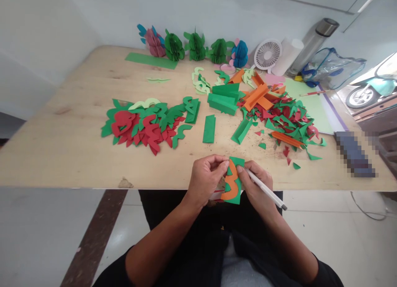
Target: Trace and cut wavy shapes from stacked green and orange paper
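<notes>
My left hand [206, 177] pinches the upper left of a green paper rectangle [237, 196] and an orange wavy paper cutout [232, 181] that lies on top of it. At their right edge, my right hand [258, 181] grips the same green paper, thumb on its face. A white pen [265, 188] is also tucked in the right hand, its dark tip pointing down to the right. Both hands are at the table's front edge. Just beyond them lie folded green paper pieces [209, 129]. Part of the cutout's left side is close to the left fingertips.
Red cutouts [139, 130] and green ones pile at the left. Paper scraps [291, 117] and folded orange strips [257, 97] lie at the right. Paper honeycomb figures [197, 46], a small fan [268, 55] and a steel flask [314, 45] stand along the wall.
</notes>
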`<state>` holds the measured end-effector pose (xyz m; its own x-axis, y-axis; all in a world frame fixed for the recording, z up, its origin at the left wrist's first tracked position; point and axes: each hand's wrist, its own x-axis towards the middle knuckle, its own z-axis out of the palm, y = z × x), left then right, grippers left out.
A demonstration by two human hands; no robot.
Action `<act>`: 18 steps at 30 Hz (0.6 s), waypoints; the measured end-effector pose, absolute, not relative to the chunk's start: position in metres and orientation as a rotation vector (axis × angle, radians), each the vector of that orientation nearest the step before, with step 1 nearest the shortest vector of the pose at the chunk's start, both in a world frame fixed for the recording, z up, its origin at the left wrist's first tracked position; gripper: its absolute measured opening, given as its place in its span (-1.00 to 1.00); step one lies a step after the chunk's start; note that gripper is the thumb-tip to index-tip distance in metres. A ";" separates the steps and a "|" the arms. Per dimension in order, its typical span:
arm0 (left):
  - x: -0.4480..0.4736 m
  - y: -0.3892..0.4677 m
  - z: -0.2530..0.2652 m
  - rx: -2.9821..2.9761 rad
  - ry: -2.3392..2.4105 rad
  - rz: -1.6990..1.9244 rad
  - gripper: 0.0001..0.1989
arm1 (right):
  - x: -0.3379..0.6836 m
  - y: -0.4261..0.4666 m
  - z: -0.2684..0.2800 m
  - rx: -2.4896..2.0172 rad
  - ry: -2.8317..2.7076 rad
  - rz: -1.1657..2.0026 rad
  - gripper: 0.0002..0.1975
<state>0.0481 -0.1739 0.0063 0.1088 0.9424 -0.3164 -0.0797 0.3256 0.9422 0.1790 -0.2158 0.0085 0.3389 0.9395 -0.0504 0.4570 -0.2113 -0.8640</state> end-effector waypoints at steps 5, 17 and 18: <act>0.049 -0.174 0.007 0.886 1.237 0.995 -0.88 | 0.180 -0.218 0.006 -1.765 -1.222 0.838 -0.75; 0.044 -0.177 -0.001 0.908 1.131 0.892 -0.76 | 0.182 -0.218 0.001 -1.770 -1.156 0.965 -0.77; 0.042 -0.180 -0.002 0.914 1.109 0.846 -0.74 | 0.182 -0.219 0.000 -1.779 -1.148 0.973 -0.79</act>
<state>0.0425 -0.1803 -0.0018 0.2326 0.9045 -0.3573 -0.1051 0.3886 0.9154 0.1824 -0.2185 -0.0001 0.2954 0.9380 -0.1814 0.3326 -0.2790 -0.9008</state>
